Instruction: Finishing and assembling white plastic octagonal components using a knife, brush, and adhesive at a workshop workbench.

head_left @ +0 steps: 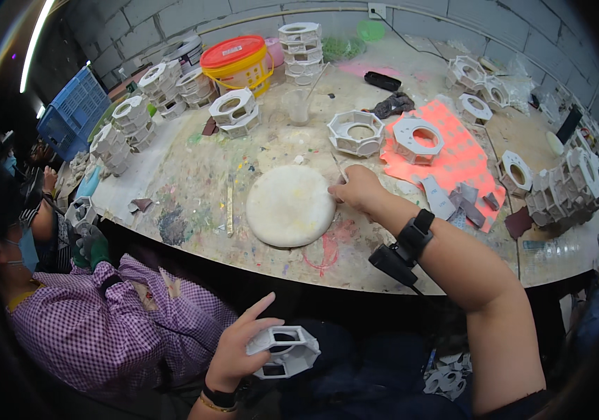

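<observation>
In my left hand (238, 350) I hold a pale grey octagonal openwork frame (305, 359) above my lap. Its index finger points up, away from the frame, while the other fingers grip its side. My right hand (359, 190) is over the table at the right edge of a thick round white disc (289, 208). The right fingers are pinched together beside the disc's rim, and whatever they hold is hidden or too small to name. Beyond that hand stand a similar octagonal frame (338, 142) and another (404, 148) resting on an orange-pink sheet (457, 145).
Stacked frames (301, 66) stand along the back, with more piled at right (558, 192). A yellow bucket with a red lid (256, 75), a clear cup (297, 112), a flat stick (230, 210) and sandpaper scraps (464, 203) lie about. At left sits a co-worker in a checked purple garment (89, 329).
</observation>
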A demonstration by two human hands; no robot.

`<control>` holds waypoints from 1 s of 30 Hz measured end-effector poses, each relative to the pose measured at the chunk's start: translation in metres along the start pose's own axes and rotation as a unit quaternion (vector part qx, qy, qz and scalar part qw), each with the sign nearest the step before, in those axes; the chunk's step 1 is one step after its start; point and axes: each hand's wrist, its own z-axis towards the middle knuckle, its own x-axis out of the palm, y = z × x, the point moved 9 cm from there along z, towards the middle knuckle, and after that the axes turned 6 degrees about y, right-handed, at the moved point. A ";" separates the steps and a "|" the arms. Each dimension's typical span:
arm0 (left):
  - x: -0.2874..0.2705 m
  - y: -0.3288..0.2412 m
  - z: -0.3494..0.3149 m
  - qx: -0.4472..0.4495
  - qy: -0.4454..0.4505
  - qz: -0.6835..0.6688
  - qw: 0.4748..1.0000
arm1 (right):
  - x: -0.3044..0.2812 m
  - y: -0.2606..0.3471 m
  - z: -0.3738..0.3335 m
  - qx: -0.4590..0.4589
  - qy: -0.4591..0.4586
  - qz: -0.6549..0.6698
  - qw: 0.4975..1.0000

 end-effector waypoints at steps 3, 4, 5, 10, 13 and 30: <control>-0.005 0.006 -0.029 -0.015 -0.038 -0.011 0.999 | 0.000 -0.001 0.013 -0.024 -0.019 -0.075 0.997; -0.008 0.012 -0.038 -0.043 -0.055 -0.016 0.997 | -0.001 -0.001 0.013 -0.025 -0.023 -0.079 0.996; -0.012 0.021 -0.049 -0.072 -0.072 -0.022 0.995 | 0.001 0.006 0.010 -0.037 -0.035 -0.107 0.993; -0.015 0.033 -0.070 -0.073 -0.100 -0.027 0.992 | 0.019 0.000 -0.003 -0.030 0.080 -0.034 0.996; -0.016 0.035 -0.064 -0.085 -0.089 -0.032 0.992 | 0.032 0.006 -0.026 -0.062 0.139 -0.001 0.988; -0.035 0.020 -0.011 -0.151 -0.043 -0.051 0.986 | 0.027 0.041 -0.010 -0.117 0.047 -0.173 0.977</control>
